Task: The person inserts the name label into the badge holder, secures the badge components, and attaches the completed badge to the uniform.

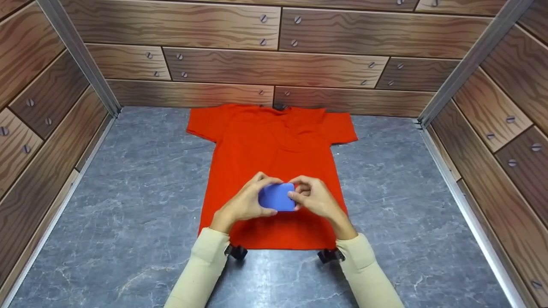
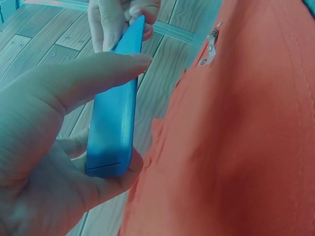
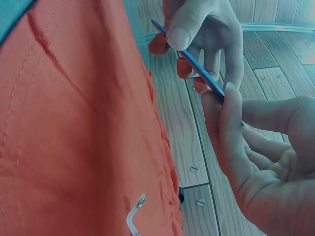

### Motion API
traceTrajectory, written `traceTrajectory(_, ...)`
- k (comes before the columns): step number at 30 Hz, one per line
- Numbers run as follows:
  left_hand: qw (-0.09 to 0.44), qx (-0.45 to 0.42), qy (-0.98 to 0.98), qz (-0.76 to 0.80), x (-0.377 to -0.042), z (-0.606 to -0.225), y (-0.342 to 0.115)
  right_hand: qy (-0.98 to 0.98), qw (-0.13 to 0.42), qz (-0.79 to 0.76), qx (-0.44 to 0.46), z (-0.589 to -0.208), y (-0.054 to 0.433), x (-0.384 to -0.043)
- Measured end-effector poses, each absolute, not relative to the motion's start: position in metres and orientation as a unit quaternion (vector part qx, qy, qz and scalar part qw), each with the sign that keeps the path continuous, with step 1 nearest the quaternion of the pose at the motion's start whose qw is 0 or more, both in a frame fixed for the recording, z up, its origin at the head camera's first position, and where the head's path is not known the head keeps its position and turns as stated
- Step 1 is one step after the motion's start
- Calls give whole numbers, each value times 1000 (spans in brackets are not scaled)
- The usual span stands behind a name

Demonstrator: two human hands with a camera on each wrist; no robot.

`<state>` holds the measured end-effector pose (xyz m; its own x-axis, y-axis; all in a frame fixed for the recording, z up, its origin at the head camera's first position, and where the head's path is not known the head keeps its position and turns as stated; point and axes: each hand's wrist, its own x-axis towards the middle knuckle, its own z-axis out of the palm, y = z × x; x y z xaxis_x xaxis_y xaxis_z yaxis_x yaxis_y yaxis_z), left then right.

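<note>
A thin, smooth blue rectangular piece with rounded corners, perhaps plastic [image 1: 274, 199], is held between two hands over the near half of a red short-sleeved fabric T-shirt [image 1: 265, 149]. The shirt lies spread on a grey marble-patterned floor [image 1: 141, 184], collar at the far end, hem near, one sleeve out to the left and one to the right.

The left hand [image 1: 246, 201] grips the piece's left end, its thumb along the near edge and fingers at the far one. The right hand [image 1: 317, 199] pinches the right edge, thumb over the upper face and fingers behind. Both hands are thus clamped on the same piece, and it appears raised off the shirt.

The step in hand looks like a two-handed handling of the piece in the air; whether it is being turned, opened or just steadied, I cannot tell. The next move seems to call for one hand keeping its hold while the other shifts or lets go, so the slim piece stays steady.
</note>
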<state>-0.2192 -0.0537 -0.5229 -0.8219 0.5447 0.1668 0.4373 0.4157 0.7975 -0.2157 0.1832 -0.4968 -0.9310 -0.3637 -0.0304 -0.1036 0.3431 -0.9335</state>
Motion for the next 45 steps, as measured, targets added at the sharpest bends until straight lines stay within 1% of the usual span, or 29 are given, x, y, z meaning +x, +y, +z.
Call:
traceTrajectory(4,57,292,839,456,-220,-524,-54,815,122,-548,-146,-496,186,-217)
traceTrajectory(7,58,288,840,456,-221,-524,-56,819,114,-544,-141,-496,192,-220)
traceTrajectory(13,67,271,843,459,-221,-524,-59,830,76,-541,-113,-497,204,-224)
traceTrajectory(16,74,267,844,459,-222,-524,-60,854,46,-508,-104,-499,210,-227)
traceTrajectory(19,79,266,845,457,-222,-525,-60,884,27,-457,-96,-502,216,-229)
traceTrajectory(24,82,266,846,454,-222,-525,-61,907,44,-409,-90,-508,225,-233)
traceTrajectory(35,85,263,847,454,-221,-523,-61,927,86,-353,-94,-516,233,-236)
traceTrajectory(45,88,264,849,450,-222,-524,-61,940,100,-310,-106,-520,234,-237)
